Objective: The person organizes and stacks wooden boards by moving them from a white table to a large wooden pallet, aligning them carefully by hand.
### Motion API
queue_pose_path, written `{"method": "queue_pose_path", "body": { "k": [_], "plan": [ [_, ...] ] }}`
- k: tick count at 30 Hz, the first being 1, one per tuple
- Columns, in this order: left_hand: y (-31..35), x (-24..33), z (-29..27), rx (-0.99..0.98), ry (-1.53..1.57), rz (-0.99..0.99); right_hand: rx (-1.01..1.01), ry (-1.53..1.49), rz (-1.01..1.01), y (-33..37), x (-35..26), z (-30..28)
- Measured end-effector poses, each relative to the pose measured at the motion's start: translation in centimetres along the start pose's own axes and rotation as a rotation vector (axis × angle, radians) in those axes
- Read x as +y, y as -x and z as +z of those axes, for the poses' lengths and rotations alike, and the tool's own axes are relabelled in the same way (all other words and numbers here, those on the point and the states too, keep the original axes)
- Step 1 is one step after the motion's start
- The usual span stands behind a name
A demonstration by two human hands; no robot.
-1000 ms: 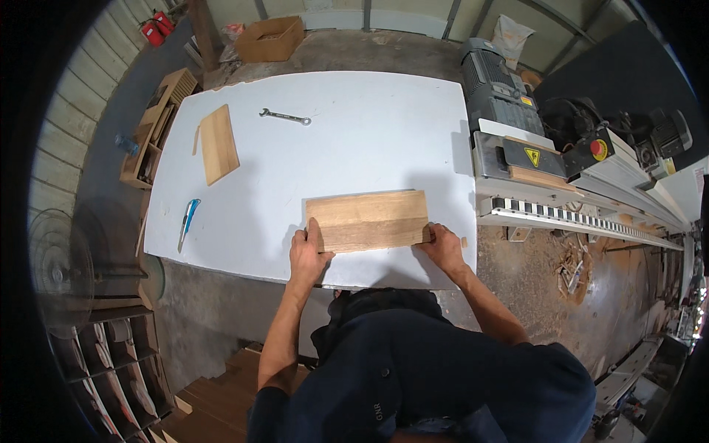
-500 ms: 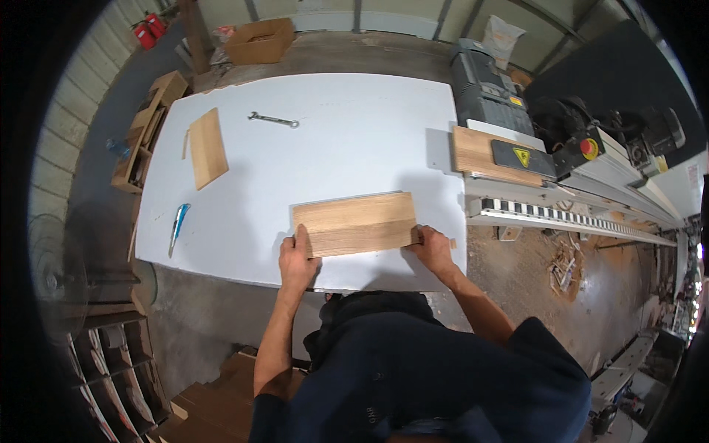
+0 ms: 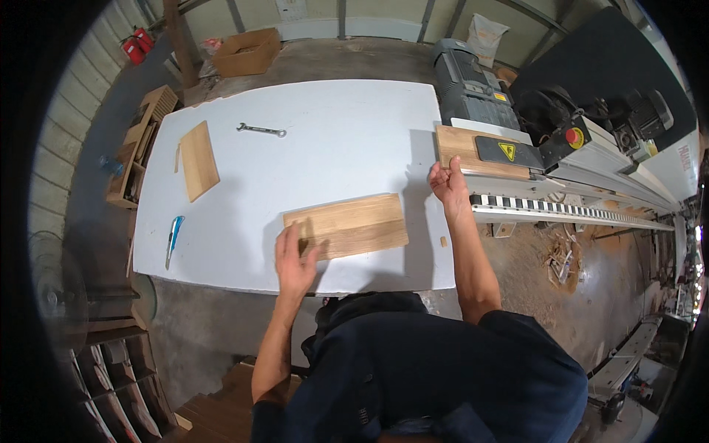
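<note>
A light-brown rectangular wooden board [image 3: 358, 225] lies flat on the white tabletop before me. My left hand [image 3: 294, 258] is over its left end with fingers apart; whether the fingertips touch the wood I cannot tell. Beyond the table's right edge, a second wooden board [image 3: 459, 145] rests on the machine, partly under a dark plate with a yellow warning triangle. My right hand [image 3: 450, 181] is at that board's near left corner, thumb on top and the other fingers curled at its edge.
On the white table [image 3: 332, 162] lie a wrench [image 3: 261, 131], a blue utility knife [image 3: 174, 242], a slanted wooden piece [image 3: 198, 162] with a thin strip beside it, and a small wood scrap [image 3: 444, 241]. The machine's rail [image 3: 561, 210] and red button [image 3: 574, 136] are at right.
My right hand has left the board on the table and reached up and right to the board on the machine. My left hand's fingers have loosened from the table board's left end.
</note>
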State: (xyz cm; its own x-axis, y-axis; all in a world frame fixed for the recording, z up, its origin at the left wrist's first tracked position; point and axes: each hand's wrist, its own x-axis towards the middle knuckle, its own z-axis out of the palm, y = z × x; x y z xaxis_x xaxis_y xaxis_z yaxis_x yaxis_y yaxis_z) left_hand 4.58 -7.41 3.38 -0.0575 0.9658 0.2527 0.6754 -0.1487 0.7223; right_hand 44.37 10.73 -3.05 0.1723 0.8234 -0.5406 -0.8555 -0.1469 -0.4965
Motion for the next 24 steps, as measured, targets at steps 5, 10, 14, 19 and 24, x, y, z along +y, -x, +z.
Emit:
{"method": "queue_pose_path", "body": {
  "k": [5, 10, 14, 19, 24],
  "plan": [
    [-1.5, 2.8, 2.9, -0.176, 0.34, -0.172, 0.036, -0.009, 0.014, 1.7, 2.5, 0.3],
    [-2.4, 4.1, 8.3, -0.24, 0.89, -0.444, -0.303, 0.318, 0.194, 11.5, 7.9, 1.2],
    [-2.9, 4.4, 9.4, -0.335, 1.26, -0.624, -0.392, 0.425, 0.173, 19.0, 12.8, 2.5],
    [-1.6, 2.2, 5.7, -0.207, 1.417, -0.753, -0.477, 0.885, 0.473, 23.0, 13.8, 2.8],
    [-1.0, -2.5, 1.0, -0.154, 1.125, -0.719, -1.036, 0.865, -0.12, 29.0, 6.4, 11.2]
  ]
}}
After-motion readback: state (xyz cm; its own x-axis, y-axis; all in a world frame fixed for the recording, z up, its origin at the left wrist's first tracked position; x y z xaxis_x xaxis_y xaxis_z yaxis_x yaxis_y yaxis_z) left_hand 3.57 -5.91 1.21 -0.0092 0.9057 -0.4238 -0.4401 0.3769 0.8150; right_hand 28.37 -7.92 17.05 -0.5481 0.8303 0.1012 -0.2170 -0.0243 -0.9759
